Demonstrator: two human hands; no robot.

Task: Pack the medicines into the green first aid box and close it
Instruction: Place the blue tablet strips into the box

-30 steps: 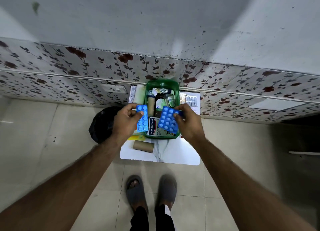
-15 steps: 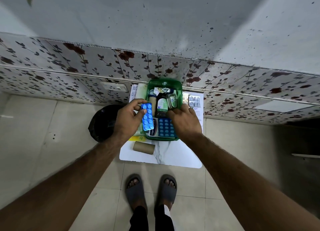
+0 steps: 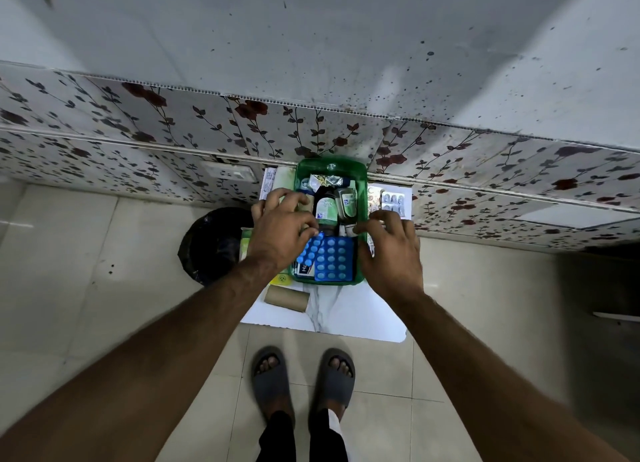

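Observation:
The green first aid box lies open on a small white table, its lid up against the wall. Inside are bottles and, at the near end, a blue blister pack lying flat. My left hand reaches over the box's left side and pinches a second blue blister pack, which rests beside the flat one over a plaster box. My right hand hovers over the box's right rim with fingers spread and nothing in it. Silver blister strips lie on the table to the right.
A cardboard tube lies on the white table in front of the box. A black bin stands on the floor to the left. The flowered wall panel is right behind the box. My feet in grey slippers stand below the table.
My right hand laid its blue blister pack flat in the box and let go. My left hand lowered its blue pack into the box beside it.

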